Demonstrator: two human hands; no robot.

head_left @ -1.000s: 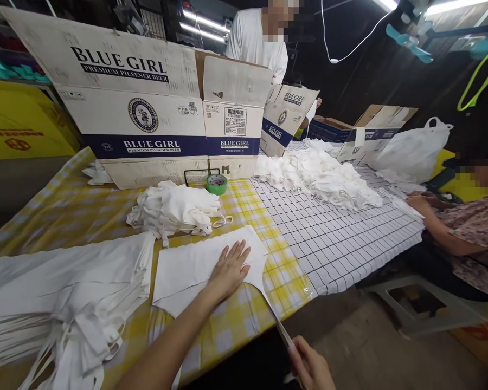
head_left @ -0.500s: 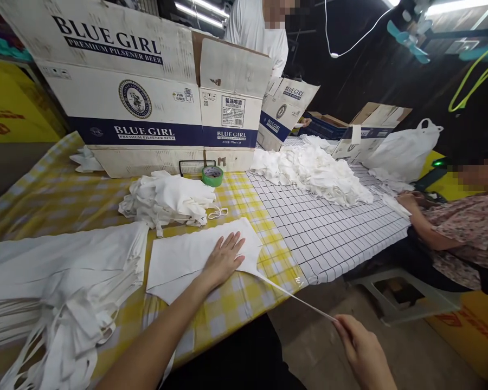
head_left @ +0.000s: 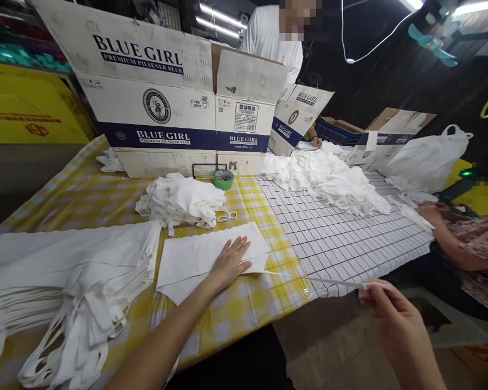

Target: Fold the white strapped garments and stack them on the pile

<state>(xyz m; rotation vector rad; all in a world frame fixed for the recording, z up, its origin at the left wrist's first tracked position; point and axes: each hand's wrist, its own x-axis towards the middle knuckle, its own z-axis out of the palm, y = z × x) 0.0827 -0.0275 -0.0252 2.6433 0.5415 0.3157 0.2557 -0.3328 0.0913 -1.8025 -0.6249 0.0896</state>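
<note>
My left hand [head_left: 230, 264] lies flat, fingers stretched out, on a folded white cloth piece [head_left: 187, 258] on the yellow checked tablecloth. From the cloth's right end a thin white strap [head_left: 313, 278] runs taut past the table edge. My right hand [head_left: 394, 309] pinches the far end of that strap, out over the floor. Left of the cloth lies a stack of similar white pieces [head_left: 85, 244], with many loose straps [head_left: 77, 319] hanging toward me. Just behind it is a crumpled heap of white cloth [head_left: 183, 200].
A large beer carton [head_left: 158, 108] stands at the back, with a roll of green tape [head_left: 223, 180] before it. A big white cloth pile [head_left: 329, 176] lies on the grid-patterned cloth [head_left: 325, 244]. One person [head_left: 480, 238] sits at right; another [head_left: 268, 40] stands behind the cartons.
My right hand has moved right and slightly up, pulling the strap to a flatter line. My left hand stays pressed on the cloth. The whole view has shifted a little.
</note>
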